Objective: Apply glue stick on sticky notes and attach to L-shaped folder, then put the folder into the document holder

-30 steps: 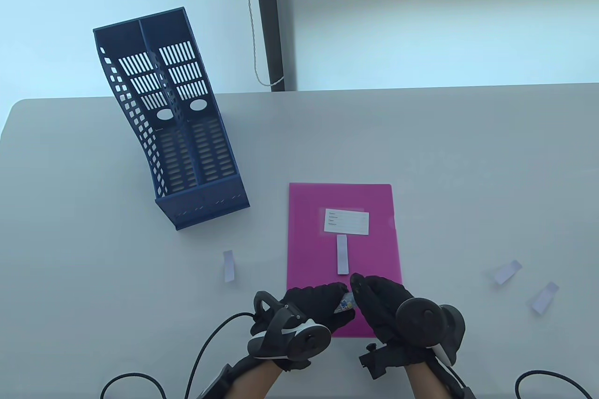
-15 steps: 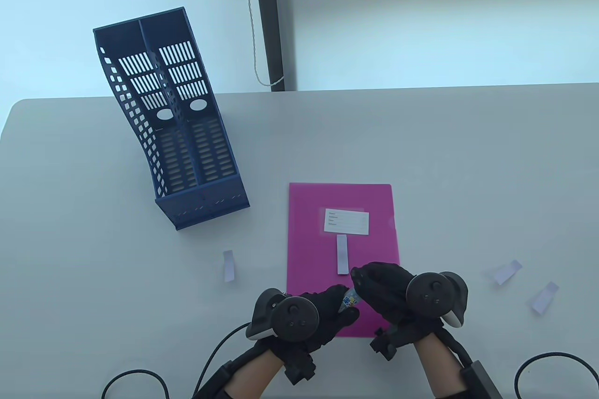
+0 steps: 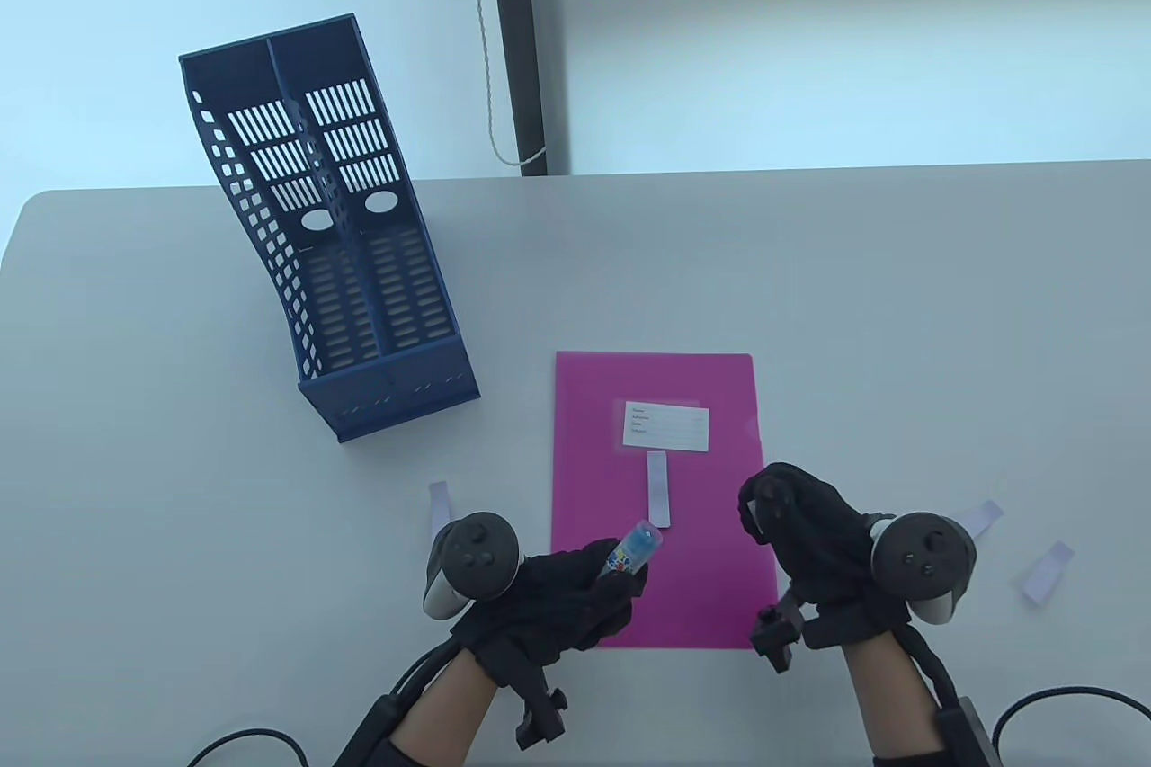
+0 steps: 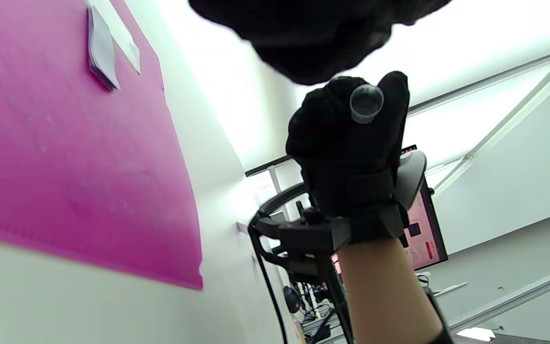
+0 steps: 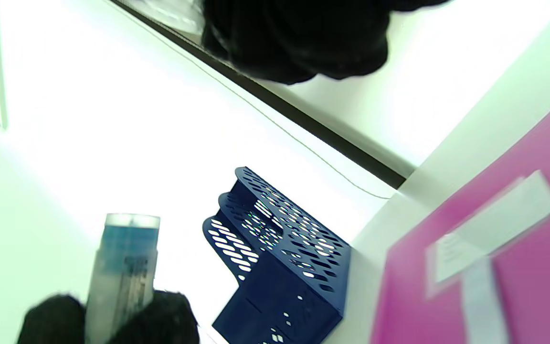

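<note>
Pale grey table [image 3: 809, 281] with rounded far-left corner, bright bluish-white wall behind its far edge, dark vertical post [image 3: 517, 39] with thin cord [image 3: 486, 48] hanging beside it, monitor [image 4: 423, 229] (screen lit pinkish) further back, strong washed-out light overhead

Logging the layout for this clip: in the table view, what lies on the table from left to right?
Document holder → sticky note → left hand gripping glue stick → pink folder → right hand → loose sticky note.
</note>
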{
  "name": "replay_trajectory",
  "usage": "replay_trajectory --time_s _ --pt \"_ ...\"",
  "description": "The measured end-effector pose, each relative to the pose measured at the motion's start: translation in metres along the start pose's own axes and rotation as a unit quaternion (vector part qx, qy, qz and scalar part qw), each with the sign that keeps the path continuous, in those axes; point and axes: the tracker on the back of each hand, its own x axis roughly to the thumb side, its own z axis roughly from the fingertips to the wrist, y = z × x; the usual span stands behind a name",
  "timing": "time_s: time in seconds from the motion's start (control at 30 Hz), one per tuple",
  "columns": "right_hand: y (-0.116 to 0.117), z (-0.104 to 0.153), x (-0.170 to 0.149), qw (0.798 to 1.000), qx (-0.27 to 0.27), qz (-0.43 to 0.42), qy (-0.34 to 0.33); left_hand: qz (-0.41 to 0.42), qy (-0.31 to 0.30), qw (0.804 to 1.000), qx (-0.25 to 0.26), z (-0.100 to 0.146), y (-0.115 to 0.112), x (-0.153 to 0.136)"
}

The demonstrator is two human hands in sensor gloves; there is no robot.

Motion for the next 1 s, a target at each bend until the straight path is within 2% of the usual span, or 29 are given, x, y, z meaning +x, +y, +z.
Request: replay_trajectory --time_s 0.03,0.2,0.27,0.43,0.6,0.67,0.7,0.77,1.0 --pt "-0.004 0.002 -0.001 0.999 -0.009 0.050 0.015 -0.009 0.005 1.000 -0.008 -0.001 0.000 0.000" --pt "-0.022 0.000 -0.013 0.982 0.036 0.158 0.098 -0.059 0.017 0.998 0.022 0.001 0.000 -0.002" --pt "-0.029 -0.006 -0.019 0.966 0.052 0.211 0.140 -0.090 0.021 0.995 0.026 0.001 0.000 -0.002" --pt "-0.033 -0.023 -0.039 0.907 0.117 0.342 0.217 -0.127 0.023 0.991 0.032 0.001 0.000 0.000" --pt "-0.027 -0.036 -0.064 0.859 0.107 0.424 0.268 -0.193 0.021 0.980 0.040 0.006 0.003 0.007" --pt "-0.023 -0.039 -0.072 0.831 0.108 0.461 0.294 -0.228 0.018 0.972 0.057 0.009 0.005 0.009" --pt "-0.021 -0.041 -0.075 0.810 0.104 0.489 0.307 -0.238 0.017 0.969 0.068 0.010 0.006 0.010" --pt "-0.019 -0.044 -0.081 0.790 0.102 0.517 0.313 -0.240 0.024 0.967 0.086 0.010 0.006 0.010" --pt "-0.014 -0.051 -0.087 0.770 0.127 0.532 0.330 -0.286 0.056 0.955 0.059 0.007 0.009 0.011"
